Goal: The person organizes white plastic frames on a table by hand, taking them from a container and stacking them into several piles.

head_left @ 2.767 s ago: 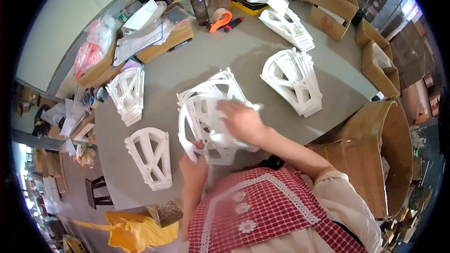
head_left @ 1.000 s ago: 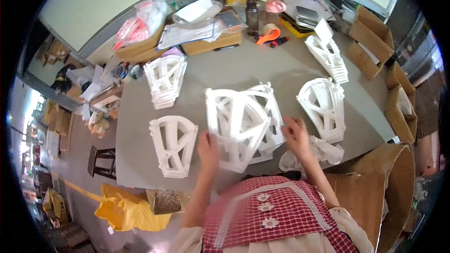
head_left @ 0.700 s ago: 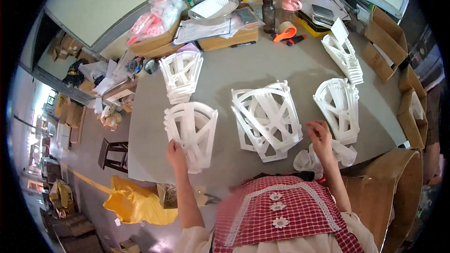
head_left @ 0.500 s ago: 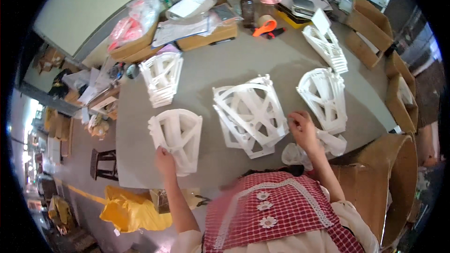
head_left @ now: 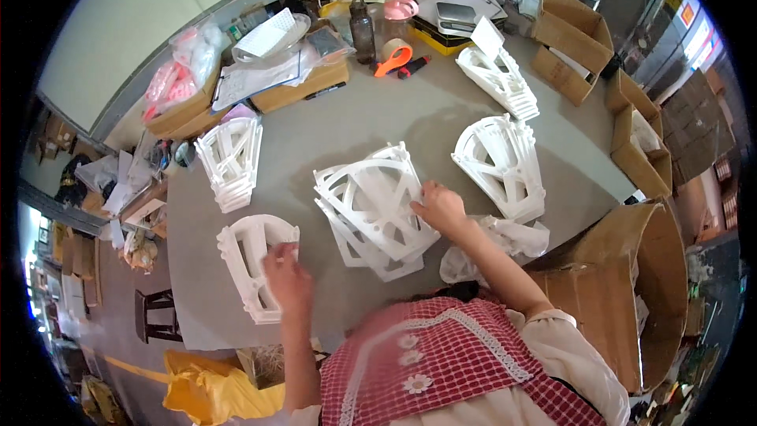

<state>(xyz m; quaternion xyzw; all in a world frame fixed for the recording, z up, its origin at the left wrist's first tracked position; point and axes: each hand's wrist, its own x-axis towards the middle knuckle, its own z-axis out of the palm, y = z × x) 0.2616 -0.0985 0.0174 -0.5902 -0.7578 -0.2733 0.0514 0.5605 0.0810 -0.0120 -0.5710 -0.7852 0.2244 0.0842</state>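
Where hands rested: right hand [head_left: 439, 207] touched white frames [head_left: 378, 203], worktop [head_left: 355, 114] centre; left hand [head_left: 289, 276] overlapped front-left stack [head_left: 255, 260]; both half-curled, grips unclear
Plastic bag [head_left: 522, 238]: lay under right forearm [head_left: 505, 264], front edge
Rear-right carton [head_left: 558, 79]: marks were unreadable

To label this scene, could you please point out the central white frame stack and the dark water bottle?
Central white frame stack [head_left: 377, 203], head view: white plastic near the stack's centre.
Dark water bottle [head_left: 362, 37], head view: middle of its body.

The frames [head_left: 382, 213] are white, the tabletop [head_left: 394, 106] grey. Toward its far edge, the lid [head_left: 400, 8] is pink, the bottle [head_left: 362, 31] dark, the tape holder [head_left: 386, 68] orange. At its near edge, the apron [head_left: 449, 347] is red-and-white check.
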